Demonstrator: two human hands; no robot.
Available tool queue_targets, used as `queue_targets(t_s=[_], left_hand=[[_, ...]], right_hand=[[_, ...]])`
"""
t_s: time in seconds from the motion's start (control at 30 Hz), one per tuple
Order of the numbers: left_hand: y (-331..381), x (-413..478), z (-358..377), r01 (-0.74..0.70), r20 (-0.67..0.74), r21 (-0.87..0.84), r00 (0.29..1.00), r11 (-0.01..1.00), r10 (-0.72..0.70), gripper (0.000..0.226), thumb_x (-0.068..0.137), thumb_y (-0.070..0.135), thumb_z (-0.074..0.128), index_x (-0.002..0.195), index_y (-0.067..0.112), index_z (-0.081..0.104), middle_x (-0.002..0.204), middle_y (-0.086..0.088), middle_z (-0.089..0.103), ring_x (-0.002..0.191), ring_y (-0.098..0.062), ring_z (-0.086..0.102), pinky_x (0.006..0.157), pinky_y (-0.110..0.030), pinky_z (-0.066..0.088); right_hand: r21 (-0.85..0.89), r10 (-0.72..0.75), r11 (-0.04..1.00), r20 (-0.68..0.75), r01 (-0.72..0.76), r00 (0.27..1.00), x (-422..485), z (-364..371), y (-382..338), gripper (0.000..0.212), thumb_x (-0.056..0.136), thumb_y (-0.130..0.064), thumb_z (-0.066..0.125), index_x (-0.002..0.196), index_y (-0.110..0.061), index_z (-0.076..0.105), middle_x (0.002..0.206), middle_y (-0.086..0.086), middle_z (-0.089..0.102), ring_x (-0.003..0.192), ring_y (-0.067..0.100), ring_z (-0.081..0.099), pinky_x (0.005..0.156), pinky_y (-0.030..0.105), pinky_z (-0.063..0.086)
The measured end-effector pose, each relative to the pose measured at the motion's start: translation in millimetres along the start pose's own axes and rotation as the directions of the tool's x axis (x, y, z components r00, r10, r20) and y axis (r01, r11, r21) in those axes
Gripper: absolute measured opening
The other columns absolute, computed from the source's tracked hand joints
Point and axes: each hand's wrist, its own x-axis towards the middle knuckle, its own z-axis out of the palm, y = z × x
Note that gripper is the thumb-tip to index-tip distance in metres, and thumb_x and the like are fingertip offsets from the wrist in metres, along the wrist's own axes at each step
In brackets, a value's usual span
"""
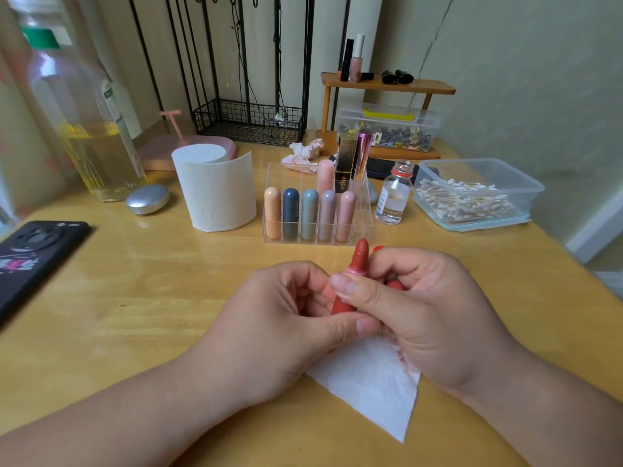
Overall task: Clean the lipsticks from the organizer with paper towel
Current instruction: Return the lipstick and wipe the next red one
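Currently on hand, listed from the grip outward:

1. Left hand [286, 315]: the fingers are curling round the lower barrel of the slim red lipstick tube [359, 261] with a pink collar, and the thumb is pressing across its base. It is gripping the tube firmly.
2. Right hand [428, 298]: the thumb is lying across the collar while the fingers are wrapping behind, so this hand is gripping the same tube. Red patches are showing among these fingers; I cannot tell whether they are a cap.
3. Red lipstick tube: it is standing nearly upright between both hands above the pale wooden table [168, 281]. Its bullet is wound out and pointing toward the organizer.
4. White square paper towel sheet [371, 382]: it is lying flat under the hands, showing pink smears at the edge by the right hand.
   - Handling note: the collar appears to be the part needing wiping.
   - A clean corner of the sheet, folded over a fingertip, should be circling the collar while the left hand is steadying the barrel.
   - Pressure should be staying off the soft bullet, which would likely smear or snap.
5. Clear acrylic compartment organizer [363, 210]: it is sitting just beyond the hands, holding five pastel capsule-shaped lipsticks [310, 214] in its front row.
6. White paper towel roll [215, 193]: it is standing beside the organizer, supplying fresh sheets.
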Motion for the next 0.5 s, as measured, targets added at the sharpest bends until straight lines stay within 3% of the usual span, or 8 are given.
queue_targets(t_s=[0.1, 0.17, 0.27, 0.37, 0.5], left_hand=[[3, 0, 1, 0.013, -0.009, 0.000, 1.000, 1.000, -0.013, 0.045, 0.061, 0.038, 0.090, 0.078, 0.005, 0.066, 0.066, -0.015, 0.068, 0.062, -0.024, 0.064, 0.070, -0.057, 0.056], [4, 0, 1, 0.003, 0.014, -0.002, 1.000, 1.000, -0.003, 0.037, 0.068, 0.031, 0.087, 0.079, 0.002, 0.067, 0.066, -0.012, 0.069, 0.063, -0.024, 0.067, 0.069, -0.049, 0.060], [5, 2, 0, -0.022, 0.062, 0.008, 0.998, 1.000, 0.022, 0.027, 0.077, 0.026, 0.080, 0.082, 0.001, 0.069, 0.070, -0.013, 0.071, 0.065, -0.024, 0.069, 0.067, -0.035, 0.058], [6, 4, -2, -0.017, 0.096, -0.002, 0.995, 1.000, 0.017, 0.029, 0.080, 0.025, 0.077, 0.086, -0.002, 0.069, 0.072, -0.014, 0.071, 0.066, -0.025, 0.069, 0.069, -0.035, 0.058], [5, 5, -3, -0.034, 0.130, -0.002, 0.991, 0.999, 0.034, 0.028, 0.084, 0.022, 0.075, 0.090, -0.005, 0.068, 0.072, -0.016, 0.071, 0.067, -0.024, 0.069, 0.070, -0.033, 0.057]], right_hand=[[0.042, -0.030, 0.999, 0.011, 0.029, 0.999, -1, -1, -2, 0.031, 0.077, -0.017, 0.078, 0.075, 0.011, 0.064, 0.074, 0.038, 0.061, 0.061, 0.040, 0.061, 0.058, 0.039, 0.056], [0.070, -0.034, 0.997, 0.001, 0.033, 0.999, -2, 1, -4, 0.031, 0.078, -0.012, 0.078, 0.074, 0.014, 0.061, 0.069, 0.037, 0.061, 0.057, 0.042, 0.063, 0.055, 0.044, 0.059], [0.128, -0.040, 0.991, -0.020, 0.042, 0.999, -2, 6, -5, 0.024, 0.078, -0.008, 0.074, 0.066, 0.008, 0.061, 0.062, 0.035, 0.058, 0.048, 0.039, 0.058, 0.047, 0.046, 0.055], [0.189, -0.048, 0.981, -0.011, 0.049, 0.999, 1, 9, -4, 0.021, 0.079, -0.005, 0.070, 0.061, 0.002, 0.062, 0.058, 0.036, 0.052, 0.044, 0.038, 0.052, 0.045, 0.047, 0.051], [0.228, -0.046, 0.973, -0.009, 0.047, 0.999, 4, 10, -3, 0.028, 0.079, -0.004, 0.070, 0.064, 0.011, 0.052, 0.057, 0.037, 0.049, 0.043, 0.039, 0.049, 0.043, 0.052, 0.046]])
